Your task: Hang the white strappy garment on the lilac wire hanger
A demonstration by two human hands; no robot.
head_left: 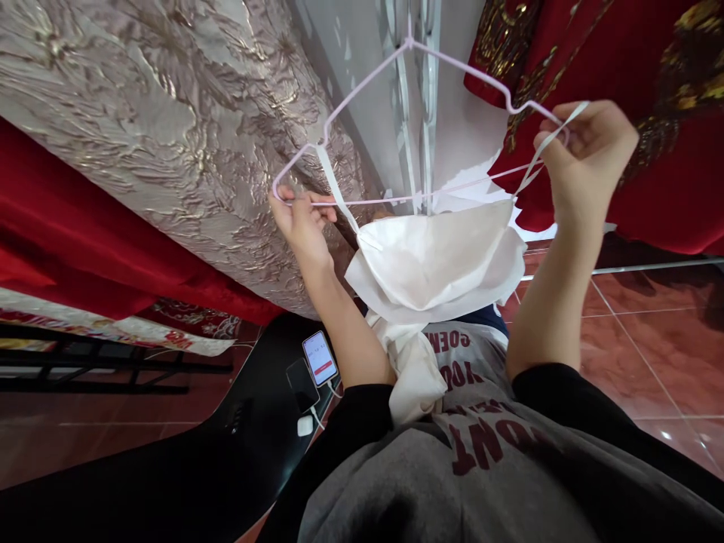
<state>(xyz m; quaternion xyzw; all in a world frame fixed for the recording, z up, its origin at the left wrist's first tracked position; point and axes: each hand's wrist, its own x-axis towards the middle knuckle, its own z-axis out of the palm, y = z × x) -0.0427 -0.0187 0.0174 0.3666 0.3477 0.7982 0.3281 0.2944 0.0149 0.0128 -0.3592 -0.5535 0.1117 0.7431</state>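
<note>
A pale pink clothes hanger (362, 90) is stretched between my two hands. My left hand (305, 226) closes round its lower left corner. At the hanger's right end, my right hand (588, 151) grips the hanger together with a thin white strap (532, 177), which stretches up over the thumb and fingers. Another strap (338, 188) loops over the hanger's left shoulder. From both straps hangs a white garment (435, 260), its top edge sagging open just below the hanger's bottom bar. Its lower part bunches against my grey shirt.
Textured beige fabric (186, 136) and red cloth (68, 226) hang at the left; red cloth with gold trim (611, 113) hangs at the right. Metal poles (424, 113) rise ahead. A black surface (186, 467) at lower left holds two phones with cables and a white charger (305, 427).
</note>
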